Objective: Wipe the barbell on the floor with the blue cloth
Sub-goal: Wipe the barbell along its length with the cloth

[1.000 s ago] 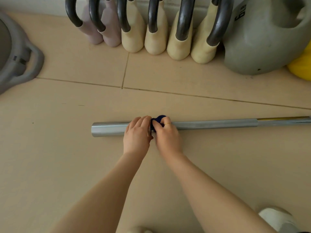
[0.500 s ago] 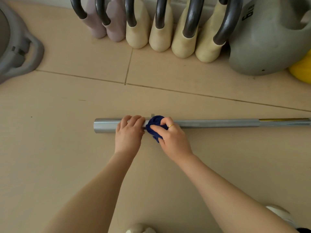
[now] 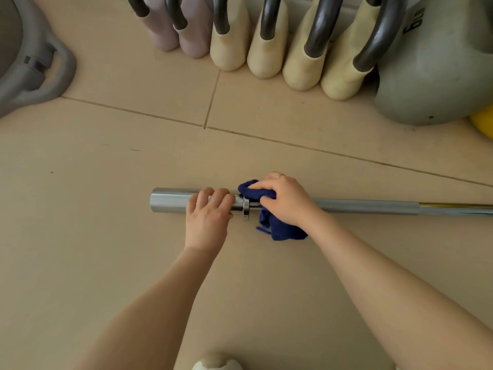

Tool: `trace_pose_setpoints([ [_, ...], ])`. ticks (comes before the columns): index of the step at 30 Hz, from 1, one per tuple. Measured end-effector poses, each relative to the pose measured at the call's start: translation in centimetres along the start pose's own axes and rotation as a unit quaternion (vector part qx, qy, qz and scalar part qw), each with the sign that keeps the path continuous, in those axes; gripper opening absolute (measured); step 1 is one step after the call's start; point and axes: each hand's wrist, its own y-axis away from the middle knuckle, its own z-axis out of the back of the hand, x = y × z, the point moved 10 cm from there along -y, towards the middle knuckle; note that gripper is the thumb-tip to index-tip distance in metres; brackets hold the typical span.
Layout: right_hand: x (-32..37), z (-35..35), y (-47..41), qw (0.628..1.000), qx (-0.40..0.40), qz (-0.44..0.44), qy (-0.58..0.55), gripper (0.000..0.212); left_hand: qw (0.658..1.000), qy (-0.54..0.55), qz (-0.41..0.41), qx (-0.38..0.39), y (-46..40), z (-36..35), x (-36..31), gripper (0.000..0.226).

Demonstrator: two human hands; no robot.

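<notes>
Barbell: 1 silver barbell (image 3: pixel 360 205) lies flat on the beige tiled floor (image 3: pixel 106 236), running from mid-floor out past the right edge. Its thick chrome sleeve end points left, with a collar ring just right of the left hand.

Cloth: 1 blue cloth (image 3: pixel 280 228), bunched, draped over the bar just right of the collar; its loose end hangs down onto the floor on the near side.

Hands: 2 bare hands, both forearms reaching in from the bottom edge.

Left hand: left hand (image 3: pixel 208 217) rests palm down on the sleeve, fingers curled over the top of the bar in a loose clasp; whether the thumb closes underneath cannot be told.

Right hand: right hand (image 3: pixel 285 201) presses down on the cloth, fingers closed around it and pinning it to the bar (a thin ring shows on 1 finger).

Kettlebells, far edge: 6 small kettlebells stand in a row with dark handles, 2 pale pink (image 3: pixel 181 33) and 4 cream (image 3: pixel 269 54).

Large kettlebell: 1 grey kettlebell (image 3: pixel 437 76) at the far right corner, beside the cream row.

Yellow object: 1 yellow shape (image 3: pixel 484 120), only partly in view at the right edge.

Far left corner: 1 grey object with a handle (image 3: pixel 40 76), cut off by the edge.
</notes>
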Motion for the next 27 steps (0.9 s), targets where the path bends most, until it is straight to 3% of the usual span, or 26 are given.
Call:
trace_pose_setpoints([
  [4,-1.5,-1.1,-3.0,0.996,0.053,-0.069,-0.017,0.035,1.000,-0.012,0.000,0.026,0.5,-0.8,-0.6,0.037],
  [8,-1.6,-2.5,-4.1,0.983,0.141,-0.116,-0.027,0.032,0.995,-0.047,-0.087,0.003,2.1,0.0,-1.8,0.023],
  [12,-2.4,-3.6,-3.7,0.971,0.156,-0.162,-0.080,0.029,0.992,-0.069,-0.103,-0.010,3.1,0.1,-1.9,0.027],
  [18,0.3,-1.5,-1.3,0.999,0.008,0.038,0.019,0.036,0.997,-0.036,-0.070,-0.015,1.8,0.2,-1.0,0.036],
  [22,2.7,-0.8,2.3,0.963,-0.117,0.188,0.153,0.036,0.999,-0.004,-0.027,0.025,0.3,-0.4,-0.1,0.047],
  [25,2.4,-2.4,3.7,0.931,-0.145,0.213,0.257,0.051,0.996,0.035,0.042,0.075,-0.9,-0.5,0.6,0.044],
  [27,2.3,-3.1,4.7,0.910,-0.146,0.225,0.316,0.048,0.985,0.057,0.110,0.120,-1.6,-0.7,1.0,0.041],
])
